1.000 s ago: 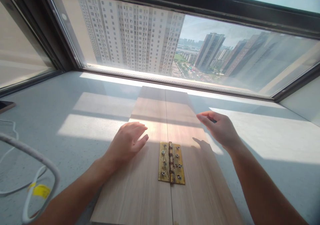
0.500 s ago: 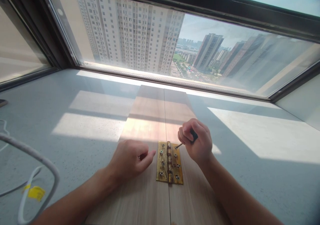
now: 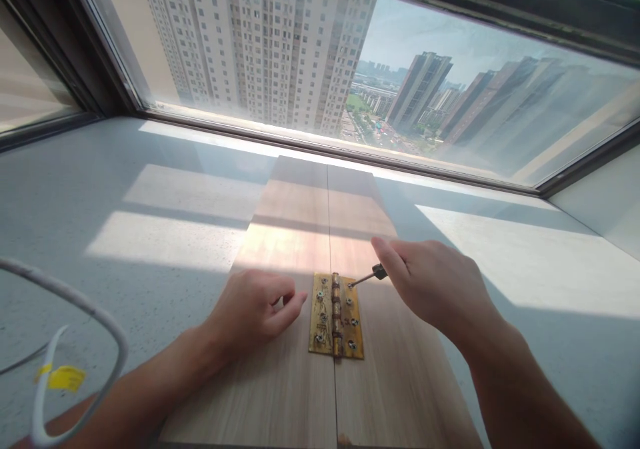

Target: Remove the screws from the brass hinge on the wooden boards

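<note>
A worn brass hinge (image 3: 337,316) lies flat across the seam between two wooden boards (image 3: 280,396), with several cross-head screws in its leaves. In my right hand (image 3: 435,289) is a screwdriver (image 3: 365,278); its dark handle is mostly hidden by the fingers. The slim shaft slants down to the top screw (image 3: 351,285) of the right leaf, and the tip appears to touch it. My left hand (image 3: 260,306) rests on the left board just beside the hinge, fingers curled and thumb near the forefinger. Whether anything is inside that curl is hidden.
A white cable (image 3: 107,329) with a yellow tag (image 3: 65,378) loops at the lower left. The boards lie on a pale speckled sill (image 3: 165,242), reaching toward a dark-framed window (image 3: 300,144). Tall buildings stand outside.
My right hand has turned over and shifted right, its back now facing up, with the screwdriver still at the same screw. The left hand stays beside the hinge. The view has tilted slightly.
</note>
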{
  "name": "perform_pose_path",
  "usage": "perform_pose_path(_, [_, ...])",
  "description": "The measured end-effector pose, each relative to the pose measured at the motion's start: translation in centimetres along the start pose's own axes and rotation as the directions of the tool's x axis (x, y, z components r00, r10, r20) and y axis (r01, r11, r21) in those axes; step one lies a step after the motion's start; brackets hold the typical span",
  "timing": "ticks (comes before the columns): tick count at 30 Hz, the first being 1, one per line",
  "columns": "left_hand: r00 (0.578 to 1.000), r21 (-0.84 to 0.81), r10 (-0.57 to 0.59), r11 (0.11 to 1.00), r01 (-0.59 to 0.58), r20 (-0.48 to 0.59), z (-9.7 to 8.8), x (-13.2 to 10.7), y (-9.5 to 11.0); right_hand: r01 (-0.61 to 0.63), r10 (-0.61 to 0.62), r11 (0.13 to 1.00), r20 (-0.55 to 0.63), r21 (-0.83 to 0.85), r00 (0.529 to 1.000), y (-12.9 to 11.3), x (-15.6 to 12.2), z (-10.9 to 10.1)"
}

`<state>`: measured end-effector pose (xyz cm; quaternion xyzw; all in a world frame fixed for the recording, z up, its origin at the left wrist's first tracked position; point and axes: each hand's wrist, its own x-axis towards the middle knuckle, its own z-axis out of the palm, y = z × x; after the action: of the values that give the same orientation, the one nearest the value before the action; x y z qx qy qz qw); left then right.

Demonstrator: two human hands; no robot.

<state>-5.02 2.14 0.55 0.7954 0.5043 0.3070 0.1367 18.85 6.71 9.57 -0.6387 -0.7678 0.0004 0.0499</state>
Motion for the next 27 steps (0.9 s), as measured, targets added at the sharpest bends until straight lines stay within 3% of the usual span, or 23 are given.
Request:
perform_pose_path(3, [1.0,-0.005,-0.023,1.0,0.023,0.021,-0.1,0.0,0.1,0.061,-0.057,0.996,0.047,-0.072,0.997,-0.2,-0.5,-0.3])
perform_pose_path(8, [0.999,-0.008,-0.026,1.0,0.026,0.028,-0.2,0.1,0.2,0.205,-0.203,0.978,0.094,-0.022,0.975,-0.6,-0.5,-0.3])
perform_pose_path(17, [0.999,-0.002,-0.02,1.0,0.02,0.032,0.0,0.2,0.1,0.397,-0.398,0.917,0.051,0.024,0.916,0.5,-0.6,0.1])
perform_pose_path(21, [0.999,-0.022,-0.022,1.0,0.023,0.047,-0.2,0.1,0.2,0.344,-0.344,0.939,-0.012,0.025,0.939,0.2,-0.6,0.3])
perform_pose_path(24, [0.999,-0.033,-0.03,0.999,0.031,0.036,-0.2,0.2,0.3,0.241,-0.225,0.938,-0.089,0.249,0.97,-0.4,-0.2,1.0])
perform_pose_path(27, [1.0,-0.038,-0.025,0.999,0.026,0.019,-0.2,0.2,0.3,0.19,-0.13,0.756,-0.141,0.627,0.981,-0.9,0.2,2.5])
